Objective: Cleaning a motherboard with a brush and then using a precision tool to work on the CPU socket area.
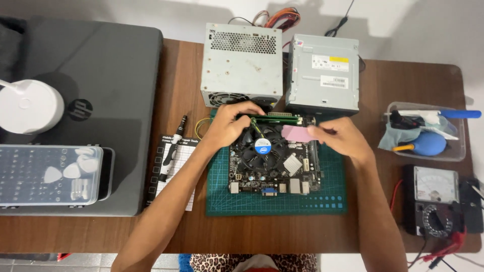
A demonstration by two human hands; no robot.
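Note:
A computer motherboard [272, 174] with a black cooler fan [262, 147] lies on a green cutting mat [277, 201]. My left hand [229, 123] pinches the left end of a green memory stick [277, 117] at the board's far edge. My right hand [343, 138] holds a pink eraser block [297, 133] over the board, just in front of the stick.
Behind the board stand a grey power supply [242, 60] and a metal drive box [323, 73]. A closed laptop [101, 80], a white lamp base [27, 107] and a clear bit case [50, 174] lie left. A screwdriver [170, 153] rests on a sheet. At right are a tool tray [428, 132] and a multimeter [436, 199].

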